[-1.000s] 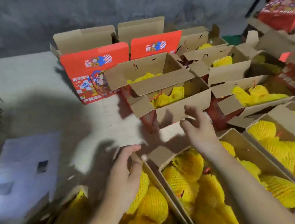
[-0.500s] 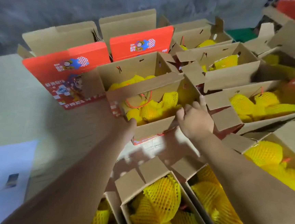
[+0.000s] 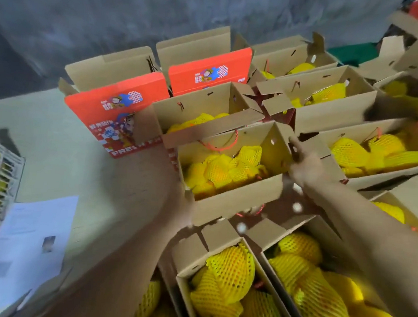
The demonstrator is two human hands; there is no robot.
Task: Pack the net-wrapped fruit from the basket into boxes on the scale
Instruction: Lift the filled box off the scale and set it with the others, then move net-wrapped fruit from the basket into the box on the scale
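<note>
Both hands clasp one filled box (image 3: 234, 201) of net-wrapped fruit (image 3: 227, 170) by its ends, left hand (image 3: 177, 206) at the near-left corner, right hand (image 3: 303, 164) on the right wall, probably to shift it among the other packed boxes.

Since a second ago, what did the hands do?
Both hands left the near boxes and reached forward to the open box of fruit. Now the left hand is at its near left corner and the right hand holds its right side. The other boxes stayed put.
</note>
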